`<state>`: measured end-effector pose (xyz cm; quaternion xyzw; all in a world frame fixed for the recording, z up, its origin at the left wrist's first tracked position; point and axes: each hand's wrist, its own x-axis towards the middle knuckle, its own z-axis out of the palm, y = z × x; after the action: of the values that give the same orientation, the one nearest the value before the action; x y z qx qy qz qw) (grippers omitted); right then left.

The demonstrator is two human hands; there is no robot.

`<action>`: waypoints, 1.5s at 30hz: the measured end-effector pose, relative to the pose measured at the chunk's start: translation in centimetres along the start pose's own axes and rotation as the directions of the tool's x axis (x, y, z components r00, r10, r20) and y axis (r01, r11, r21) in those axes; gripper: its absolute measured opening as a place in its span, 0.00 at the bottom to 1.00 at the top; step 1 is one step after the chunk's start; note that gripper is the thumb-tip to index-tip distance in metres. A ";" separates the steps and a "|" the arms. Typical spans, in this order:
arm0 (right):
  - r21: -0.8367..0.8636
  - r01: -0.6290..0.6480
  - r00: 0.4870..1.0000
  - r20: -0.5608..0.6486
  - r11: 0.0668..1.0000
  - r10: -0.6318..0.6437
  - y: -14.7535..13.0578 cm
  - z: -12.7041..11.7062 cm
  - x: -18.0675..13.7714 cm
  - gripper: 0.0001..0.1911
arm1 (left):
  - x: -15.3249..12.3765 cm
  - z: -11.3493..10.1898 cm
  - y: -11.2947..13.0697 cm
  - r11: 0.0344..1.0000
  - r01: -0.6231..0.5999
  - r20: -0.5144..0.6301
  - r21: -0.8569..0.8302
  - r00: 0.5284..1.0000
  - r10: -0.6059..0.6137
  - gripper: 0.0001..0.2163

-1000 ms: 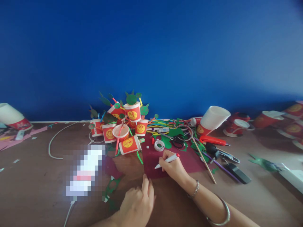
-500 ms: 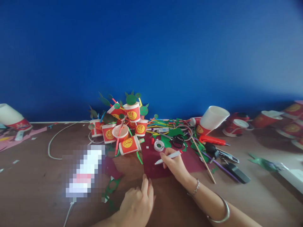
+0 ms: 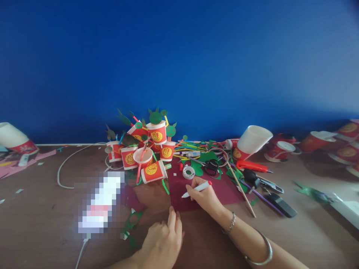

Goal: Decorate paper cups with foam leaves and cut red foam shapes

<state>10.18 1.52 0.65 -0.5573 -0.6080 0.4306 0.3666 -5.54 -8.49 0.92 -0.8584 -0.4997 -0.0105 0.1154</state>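
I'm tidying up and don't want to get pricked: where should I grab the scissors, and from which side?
Probably by the black handles of the scissors, from above and the right: the loops lie at the right end, while the blades point left. The right hand, holding a marker, is on the near side, so avoid that.

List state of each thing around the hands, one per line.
Left hand, fingertips at the sheet's near edge
Right hand, gripping the marker
White marker, slanted, tip down at the sheet, contact unclear
Maroon sheet, lying flat, partly covered
Tape roll, lying on its side face
Scissors, lying down, blade opening unclear
Front cup, tipped on its side
Cup stack, nested, tilted
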 end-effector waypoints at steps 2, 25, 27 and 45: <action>-0.006 -0.006 1.000 0.009 1.000 0.006 -0.2 0.0 -0.1 0.14 | 0.0 0.0 0.0 1.000 -0.003 -0.005 -0.006 1.000 0.003 0.17; -0.012 0.013 0.999 -0.033 1.000 -0.013 0.0 0.0 0.0 0.13 | 0.0 -0.3 0.0 1.000 0.000 0.002 -0.001 1.000 0.000 0.17; -0.017 0.008 0.999 -0.031 1.000 -0.009 0.0 0.0 0.0 0.13 | 0.0 -0.3 0.0 1.000 0.000 0.008 -0.001 1.000 0.000 0.16; -0.008 0.011 0.998 -0.068 1.000 -0.012 0.2 -0.1 0.1 0.12 | 0.0 -0.3 0.1 1.000 0.022 -0.001 0.019 1.000 -0.022 0.16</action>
<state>10.30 1.63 0.53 -0.5696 -0.5998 0.4069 0.3876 -5.44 -8.63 1.19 -0.8518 -0.5090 -0.0074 0.1235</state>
